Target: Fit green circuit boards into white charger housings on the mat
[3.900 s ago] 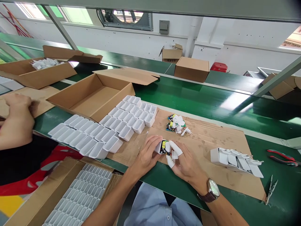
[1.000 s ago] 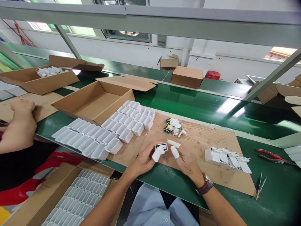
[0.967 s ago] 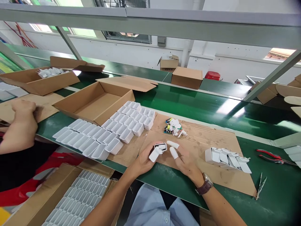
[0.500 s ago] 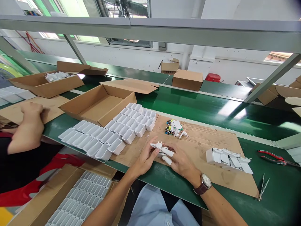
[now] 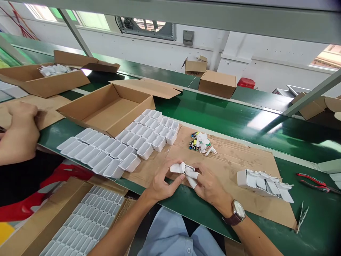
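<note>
My left hand (image 5: 163, 182) and my right hand (image 5: 211, 185) are both closed round a small white charger case (image 5: 190, 168) above the front of the cardboard sheet. A white lid with plug pins (image 5: 178, 168) sticks out on its left side, tilted, between my left thumb and fingers. White finger cots cover the thumb and index finger of my right hand, and they press at the case. Its inside is mostly hidden by my fingers. Beyond my hands lie circuit boards (image 5: 195, 144) with white plug lids (image 5: 211, 150). To the right stands a row of filled charger cases (image 5: 262, 185) with lids resting aslant.
Rows of open white cases (image 5: 106, 144) stand left, before an open carton (image 5: 93, 117). Red-handled pliers (image 5: 311, 179) and tweezers (image 5: 302, 217) lie right. A co-worker's arm (image 5: 20, 131) rests at the left. A box of cases (image 5: 87, 220) sits below the table edge.
The lid has tipped over to the left of the case, and my right fingers have moved in over the case. My view has tilted downward.
</note>
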Available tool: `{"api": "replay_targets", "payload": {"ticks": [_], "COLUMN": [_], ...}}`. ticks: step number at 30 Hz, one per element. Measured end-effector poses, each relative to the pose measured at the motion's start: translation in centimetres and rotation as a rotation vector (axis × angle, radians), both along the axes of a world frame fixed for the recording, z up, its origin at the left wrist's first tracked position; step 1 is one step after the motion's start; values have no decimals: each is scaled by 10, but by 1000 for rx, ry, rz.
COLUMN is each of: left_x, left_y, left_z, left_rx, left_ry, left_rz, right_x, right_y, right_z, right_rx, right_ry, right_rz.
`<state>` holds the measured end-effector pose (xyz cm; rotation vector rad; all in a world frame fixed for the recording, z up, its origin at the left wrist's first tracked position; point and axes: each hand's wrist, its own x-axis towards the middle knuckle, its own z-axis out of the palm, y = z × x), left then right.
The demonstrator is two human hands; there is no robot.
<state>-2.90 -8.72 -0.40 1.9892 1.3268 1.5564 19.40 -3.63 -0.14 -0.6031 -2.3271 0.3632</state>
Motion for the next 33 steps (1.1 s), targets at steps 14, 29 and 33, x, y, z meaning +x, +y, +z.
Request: {"api": "replay_targets", "payload": {"ticks": [14,29,33], "left_x": [3,3,3], "left_y": [1,0,0], "left_z": [9,9,10], "left_rx": [-18,-22,-27], "left_ry": [79,92,99], "left_rz": [-37,-10,-3], "right_x": [-1,6,5], "right_y": [0,2,2], "right_z": [5,5,7], "right_rx": [-159,-319,-175], "right_ry": [2,140,65], "right_rz": [9,-1,16]}}
